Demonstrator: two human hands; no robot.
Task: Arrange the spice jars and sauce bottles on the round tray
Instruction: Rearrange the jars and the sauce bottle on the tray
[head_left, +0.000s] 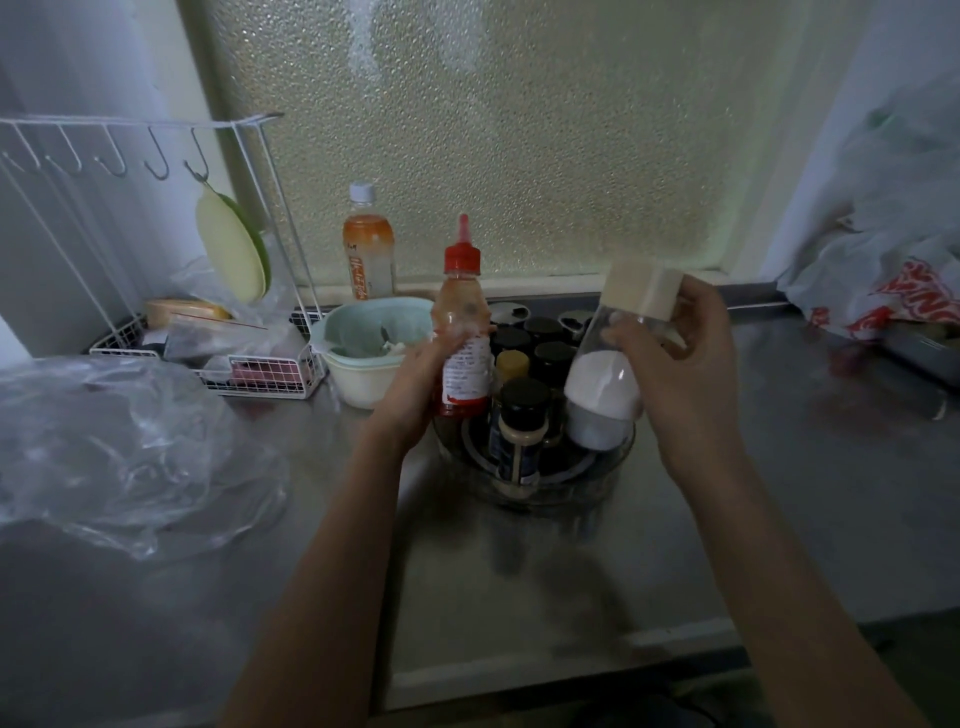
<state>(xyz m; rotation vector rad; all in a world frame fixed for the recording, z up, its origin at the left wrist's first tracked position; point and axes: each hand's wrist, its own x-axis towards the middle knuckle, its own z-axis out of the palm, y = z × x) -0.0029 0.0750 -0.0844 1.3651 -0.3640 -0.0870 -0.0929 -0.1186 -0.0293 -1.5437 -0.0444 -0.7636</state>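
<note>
- Left hand (423, 379) wrapped tight around the red-capped sauce bottle (464, 332), upright, at the left edge of the round tray (613, 467).
- Right hand (680, 358) gripping the glass jar (613, 374) with the pale square lid, tilted, just above the right side of the tray.
- Sauce bottle probably soft plastic and light, with pale orange sauce inside; maybe squishy if squeezed hard. Best held around the middle, by the label.
- Glass jar about half full of white powder, maybe salt or sugar. Likely smooth, a bit heavy, and breakable if dropped. Best held low on the body, not by the lid alone.
- Round tray clear with a low wall, sitting on the shiny metal table (779, 493). Already inside: many small jars with black lids (524, 397) and one with a tan lid (511, 362).
- Not much room left, so a gentle set-down needed to avoid bumps.
- Nearby: a pale green bowl (363, 358), a drink bottle (368, 244) by the window, a white wire rack (249, 371).
</note>
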